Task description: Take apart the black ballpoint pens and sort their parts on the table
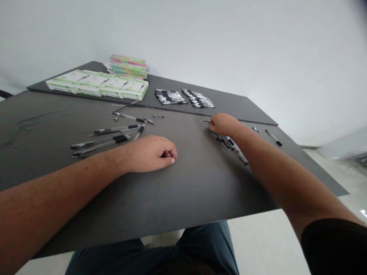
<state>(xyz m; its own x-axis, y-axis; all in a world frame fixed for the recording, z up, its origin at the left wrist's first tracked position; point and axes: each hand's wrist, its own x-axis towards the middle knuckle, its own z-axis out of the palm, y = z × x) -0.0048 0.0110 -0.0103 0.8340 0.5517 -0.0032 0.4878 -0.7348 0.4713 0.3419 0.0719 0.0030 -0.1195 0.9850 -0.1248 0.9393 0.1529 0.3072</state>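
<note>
My right hand point(223, 124) pinches a thin black pen refill point(205, 121), which sticks out to the left of the fingers. Just below that hand lies a heap of black-gripped gel pens point(226, 142), partly hidden by my wrist. My left hand point(149, 153) rests on the dark grey tabletop point(183, 191) in a closed fist, with nothing visible in it. Several loose clear gel pens point(100, 141) lie to the left of that fist, and some pen parts point(129, 117) lie beyond it.
Two neat rows of black pens point(170, 96) lie on a raised dark board point(226, 103) at the far side. Green-and-white boxes point(97, 84) and a stack of pink-and-green packets point(129, 67) stand behind them. A single pen point(273, 137) lies near the right edge, beyond which is a white floor.
</note>
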